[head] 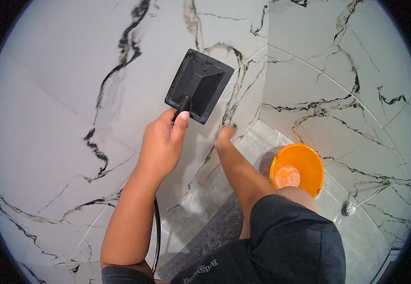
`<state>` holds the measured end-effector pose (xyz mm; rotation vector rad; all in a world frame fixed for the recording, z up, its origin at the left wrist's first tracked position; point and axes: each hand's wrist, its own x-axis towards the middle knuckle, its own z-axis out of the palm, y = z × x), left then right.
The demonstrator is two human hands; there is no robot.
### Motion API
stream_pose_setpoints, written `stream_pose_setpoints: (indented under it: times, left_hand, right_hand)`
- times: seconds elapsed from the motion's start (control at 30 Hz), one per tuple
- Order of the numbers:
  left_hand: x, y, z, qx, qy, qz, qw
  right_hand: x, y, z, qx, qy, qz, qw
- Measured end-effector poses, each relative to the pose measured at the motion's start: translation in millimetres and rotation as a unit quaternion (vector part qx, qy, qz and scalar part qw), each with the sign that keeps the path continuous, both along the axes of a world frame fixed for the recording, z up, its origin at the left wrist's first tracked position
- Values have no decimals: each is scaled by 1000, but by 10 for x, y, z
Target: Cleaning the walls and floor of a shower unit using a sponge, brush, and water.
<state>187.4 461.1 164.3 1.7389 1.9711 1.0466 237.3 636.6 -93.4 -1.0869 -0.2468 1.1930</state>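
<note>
My left hand (161, 142) grips the short handle of a square black shower head (200, 85). The back of the shower head faces me, and its other side is turned toward the marble-patterned wall (67, 88). A black hose (156, 230) runs down beside my left forearm. Lower down, my right hand (225, 136) is close to the bottom of the wall, near the corner. It is small and blurred, with a small dark spot at its tip. Whether it holds anything cannot be made out.
An orange bucket (297, 159) with some water or suds inside stands on the wet grey floor (354, 238) beside my right arm. Farther right, a round brush (349, 208) with a thin pale handle lies near the wall. A dark textured floor strip (212, 227) runs below me.
</note>
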Motion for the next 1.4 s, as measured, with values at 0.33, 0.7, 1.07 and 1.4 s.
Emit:
stream_pose_setpoints:
  times: [0.33, 0.7, 1.07, 1.4]
  left_hand:
    - [-353, -513, 134, -11, -36, 0, 999]
    - [-669, -963, -48, -32, -18, 35, 999]
    - [-764, -1259, -133, -54, -51, 72, 995]
    - [-698, -1460, -247, -70, -69, 102, 990]
  right_hand:
    - [-535, -622, -207, 83, -266, 18, 960]
    - [-1025, -1671, 306, 240, -340, -9, 909]
    - [-1208, -2113, 445, 267, -365, 58, 890]
    - [-828, -1441, -121, 128, -288, 40, 948]
